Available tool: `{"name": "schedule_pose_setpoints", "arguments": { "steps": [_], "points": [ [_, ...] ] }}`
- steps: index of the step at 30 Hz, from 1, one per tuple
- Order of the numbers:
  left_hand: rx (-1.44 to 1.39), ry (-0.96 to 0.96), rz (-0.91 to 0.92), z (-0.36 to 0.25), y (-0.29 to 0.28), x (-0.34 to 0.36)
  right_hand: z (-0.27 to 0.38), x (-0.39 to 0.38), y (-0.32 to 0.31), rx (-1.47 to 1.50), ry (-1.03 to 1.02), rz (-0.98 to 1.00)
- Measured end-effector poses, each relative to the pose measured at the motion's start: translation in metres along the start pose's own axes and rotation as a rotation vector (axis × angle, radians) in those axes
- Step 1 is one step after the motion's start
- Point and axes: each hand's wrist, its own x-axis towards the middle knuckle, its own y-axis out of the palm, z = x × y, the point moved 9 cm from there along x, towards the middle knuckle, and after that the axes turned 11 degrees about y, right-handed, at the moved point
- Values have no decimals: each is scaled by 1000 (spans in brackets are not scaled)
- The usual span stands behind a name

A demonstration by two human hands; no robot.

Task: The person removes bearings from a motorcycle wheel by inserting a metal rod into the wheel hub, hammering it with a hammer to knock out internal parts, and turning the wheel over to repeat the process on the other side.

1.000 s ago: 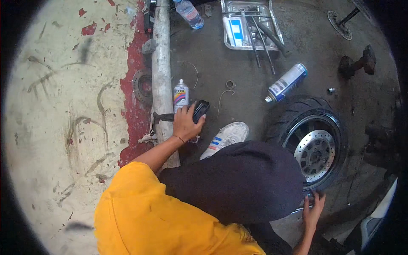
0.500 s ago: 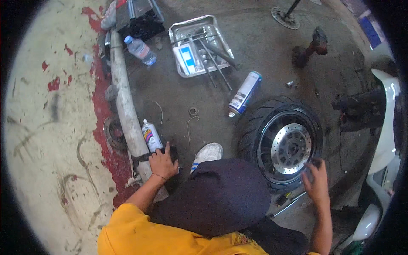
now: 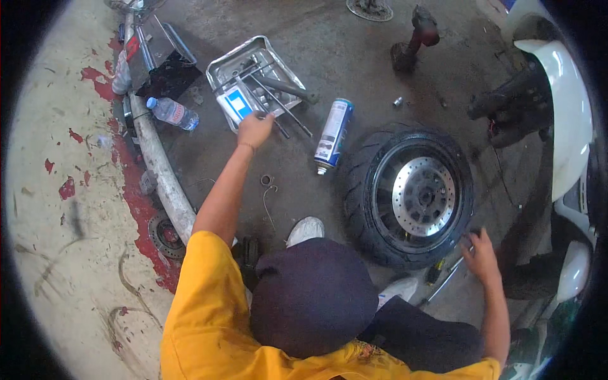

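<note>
My left hand (image 3: 254, 130) reaches forward to the near edge of a shiny metal tray (image 3: 215, 68). Its fingers are bent together beside a white-and-blue box (image 3: 234, 104) and the metal rods (image 3: 284, 106); what they pinch is hidden. At the right, my right hand (image 3: 482, 256) hovers by the near right side of a motorcycle wheel (image 3: 411, 136), which lies flat with its tyre on and its brake disc (image 3: 403, 190) facing up. These fingers are curled, with something small and dark at the tips that I cannot make out. A blue-and-white spray can (image 3: 334, 134) lies between tray and wheel.
A water bottle (image 3: 172, 114) lies left of the tray, near a long pale pipe (image 3: 158, 161). A cordless power tool (image 3: 415, 41) stands far right. White motorcycle bodywork (image 3: 570, 126) borders the right. A metal ring (image 3: 266, 181) and a metal bar (image 3: 446, 278) lie nearby.
My left hand has left the white spray can beside the pipe and gone forward to the tray. My right hand stays near the wheel. The whole view has shifted.
</note>
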Motion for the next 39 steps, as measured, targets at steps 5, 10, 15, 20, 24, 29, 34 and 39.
{"name": "schedule_pose_setpoints", "arguments": {
  "steps": [5, 10, 15, 20, 24, 29, 34, 39],
  "points": [
    [2, -79, -170, 23, -10, 52, -98, -67, 67, 141, 252, -88],
    [167, -122, -77, 38, 10, 68, -133, -99, 150, 277, 455, -131],
    [217, -103, -59, 51, 5, 68, -100, -109, 169, 257, 320, -115],
    [217, 76, -76, 44, 7, 35, -141, -130, 191, 392, 631, -161],
    [604, 529, -90, 14, 35, 15, -146, -150, 198, 234, 917, -176],
    [680, 323, 39, -9, 55, 11, -118, -154, 194, 298, 880, -375],
    [785, 440, 167, 26, 52, 51, -113, -142, 180, 420, 853, -419],
    [956, 479, 118, -25, 44, 40, -160, -165, 193, 530, 1061, -590]
  ]
}}
